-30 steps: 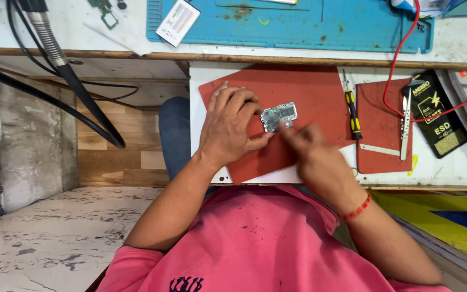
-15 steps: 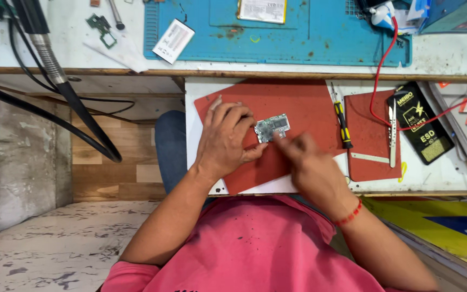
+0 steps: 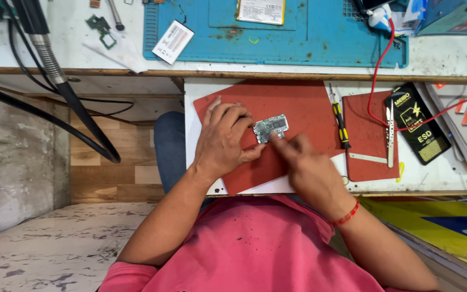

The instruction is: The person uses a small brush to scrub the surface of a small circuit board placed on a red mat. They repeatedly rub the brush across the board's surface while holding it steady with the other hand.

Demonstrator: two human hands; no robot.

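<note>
I see my left hand (image 3: pixel 224 141) lying on the red mat (image 3: pixel 298 108), its grip narrowed onto a small circuit board (image 3: pixel 271 127): the thumb presses the board's lower left edge and the fingertips curl over its upper left corner, so the board is pinned flat on the mat just right of that hand. My right hand (image 3: pixel 312 172) comes in from below and to the right of the board, its fingertips touching the board's lower right edge; the fingers are blurred, so I cannot tell whether that grip is pinching anything or merely pressing. A red cord sits around the right wrist. Right of the right hand, a screwdriver (image 3: pixel 340 120) with a yellow and black handle lies along the mat's edge, and beyond it a second, smaller red mat (image 3: pixel 366 140) carries tweezers (image 3: pixel 389 135) lying upright to the view. Further right lies a black flat pack (image 3: pixel 418 130), with a red wire (image 3: pixel 377 70) looping past it. Above both hands, across the tabletop (image 3: pixel 449 59), a blue work mat (image 3: pixel 298 38) holds a white battery (image 3: pixel 173 41) at its left edge. Far left of the left hand, black hoses (image 3: pixel 66 103) hang down.
</note>
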